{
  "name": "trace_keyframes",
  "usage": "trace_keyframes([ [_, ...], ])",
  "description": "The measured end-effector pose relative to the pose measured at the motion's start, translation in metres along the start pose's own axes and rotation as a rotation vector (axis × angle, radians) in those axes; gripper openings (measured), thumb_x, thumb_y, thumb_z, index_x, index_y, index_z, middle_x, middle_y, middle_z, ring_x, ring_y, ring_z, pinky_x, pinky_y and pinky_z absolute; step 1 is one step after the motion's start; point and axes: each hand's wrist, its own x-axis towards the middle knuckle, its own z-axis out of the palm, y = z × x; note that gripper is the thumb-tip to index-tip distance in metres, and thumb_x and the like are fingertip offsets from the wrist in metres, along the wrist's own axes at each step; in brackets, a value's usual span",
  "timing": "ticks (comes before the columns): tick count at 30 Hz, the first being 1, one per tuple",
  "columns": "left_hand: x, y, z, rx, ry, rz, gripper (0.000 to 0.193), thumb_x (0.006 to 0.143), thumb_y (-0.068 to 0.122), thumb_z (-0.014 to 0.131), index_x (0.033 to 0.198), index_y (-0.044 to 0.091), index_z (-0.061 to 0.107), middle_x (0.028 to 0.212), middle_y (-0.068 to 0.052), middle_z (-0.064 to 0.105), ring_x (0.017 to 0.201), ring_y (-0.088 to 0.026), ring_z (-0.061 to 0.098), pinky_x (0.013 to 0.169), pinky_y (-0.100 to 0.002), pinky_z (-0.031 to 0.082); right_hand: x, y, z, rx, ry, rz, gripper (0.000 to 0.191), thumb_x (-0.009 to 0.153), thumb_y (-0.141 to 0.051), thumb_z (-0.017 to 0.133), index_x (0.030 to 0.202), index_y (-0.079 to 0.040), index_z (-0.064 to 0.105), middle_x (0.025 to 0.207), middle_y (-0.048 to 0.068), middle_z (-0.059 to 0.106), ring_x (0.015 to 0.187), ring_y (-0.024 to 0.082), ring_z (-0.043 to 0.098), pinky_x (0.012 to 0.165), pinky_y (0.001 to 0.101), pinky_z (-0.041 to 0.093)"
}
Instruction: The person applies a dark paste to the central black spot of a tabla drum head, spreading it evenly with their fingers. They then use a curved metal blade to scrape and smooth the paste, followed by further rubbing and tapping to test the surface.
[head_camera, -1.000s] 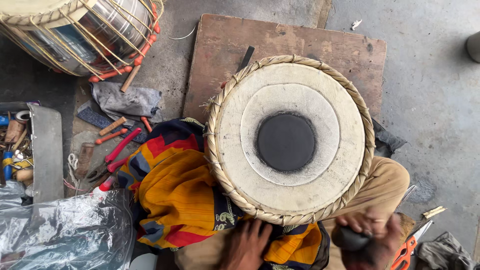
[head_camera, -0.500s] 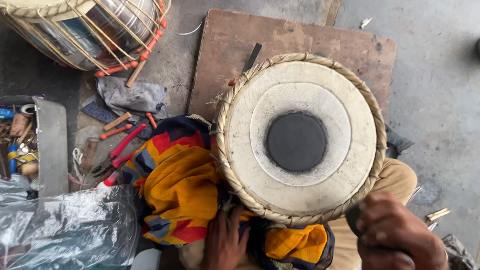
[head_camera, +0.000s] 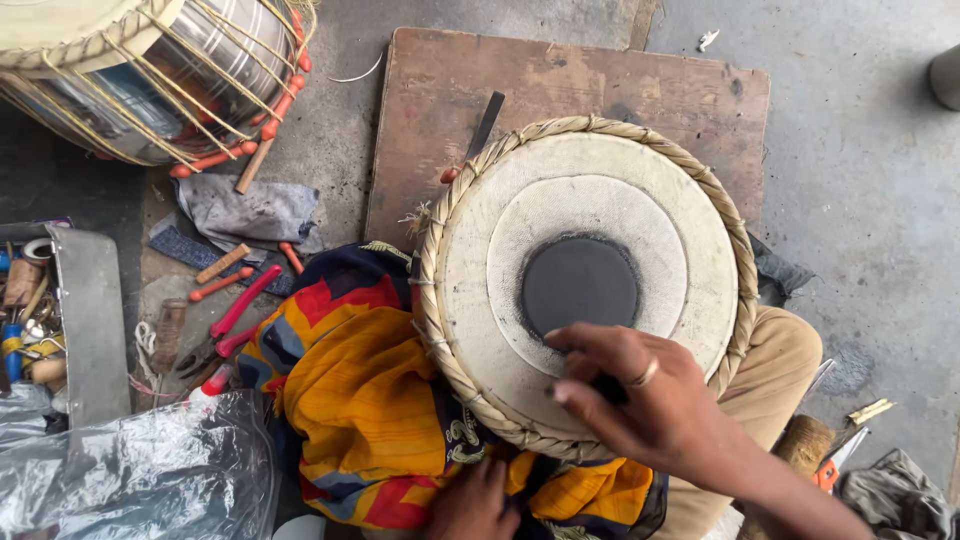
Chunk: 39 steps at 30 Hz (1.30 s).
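Right hand (head_camera: 655, 405) grips a small dark tool on the drum (head_camera: 585, 280) skin at 6 o'clock; a slip could scar it. Left hand (head_camera: 475, 500) clutches the bright cloth (head_camera: 370, 400); loosening might tip the drum.

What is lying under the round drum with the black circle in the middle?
The drum rests on a colourful cloth and beige trousers, over a wooden board. The right hand covers its near edge; its underside is hidden.

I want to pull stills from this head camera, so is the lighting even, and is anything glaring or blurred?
Head view: soft, even daylight with faint shadows; the round cream drumhead with a black centre is sharp; the right hand over it is barely blurred; mild glare on the crumpled clear plastic sheet and the shiny metal drum shell.
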Motion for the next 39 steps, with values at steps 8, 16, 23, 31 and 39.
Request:
trace_keyframes([
  [8, -0.036, 0.057, -0.221, 0.202, 0.818, -0.152, 0.019, 0.102, 0.025, 0.056, 0.106, 0.009, 0.064, 0.09, -0.018, 0.071, 0.079, -0.04, 0.071, 0.067, -0.049, 0.054, 0.008, 0.044, -0.008, -0.296, 0.029, -0.383, 0.036, 0.096, -0.03, 0.066, 0.11, 0.003, 0.061, 0.077, 0.008, 0.066, 0.061, 0.019, 0.063, 0.052, 0.0365, 0.054],
  [16, 0.072, 0.149, -0.32, 0.394, 1.137, 0.305, 0.057, 0.094, 0.037, 0.069, 0.135, 0.003, 0.051, 0.133, -0.02, 0.059, 0.126, -0.039, 0.059, 0.1, -0.058, 0.044, 0.092, 0.046, -0.043, -0.352, 0.277, 0.366, 0.016, 0.112, -0.01, 0.052, 0.112, 0.003, 0.06, 0.077, 0.014, 0.061, 0.059, 0.022, 0.062, 0.052, 0.0377, 0.047],
  [23, 0.162, 0.15, -0.347, 0.332, 0.481, 0.317, 0.075, 0.097, 0.059, 0.054, 0.145, 0.003, 0.04, 0.139, -0.023, 0.055, 0.114, -0.039, 0.065, 0.094, -0.053, 0.052, 0.051, 0.01, -0.004, -0.418, -0.1, -0.526, 0.044, 0.09, -0.038, 0.07, 0.114, -0.003, 0.062, 0.09, 0.012, 0.069, 0.079, 0.029, 0.07, 0.071, 0.0442, 0.058],
  [31, 0.158, 0.147, -0.351, 0.369, 0.642, 0.391, 0.066, 0.095, 0.059, 0.057, 0.134, 0.006, 0.051, 0.127, -0.018, 0.063, 0.108, -0.036, 0.068, 0.083, -0.051, 0.057, 0.038, 0.077, -0.018, -0.16, -0.135, -0.147, 0.037, 0.09, -0.028, 0.067, 0.117, -0.003, 0.063, 0.107, 0.019, 0.07, 0.098, 0.034, 0.068, 0.084, 0.0446, 0.055],
  [39, 0.156, 0.143, -0.347, 0.407, 0.712, 0.447, 0.063, 0.099, 0.059, 0.056, 0.129, 0.004, 0.053, 0.122, -0.015, 0.065, 0.105, -0.032, 0.071, 0.08, -0.05, 0.059, 0.077, 0.127, -0.045, -1.135, -0.257, -0.031, 0.022, 0.091, -0.026, 0.068, 0.1, -0.007, 0.066, 0.089, 0.009, 0.067, 0.084, 0.026, 0.064, 0.068, 0.0426, 0.052],
])
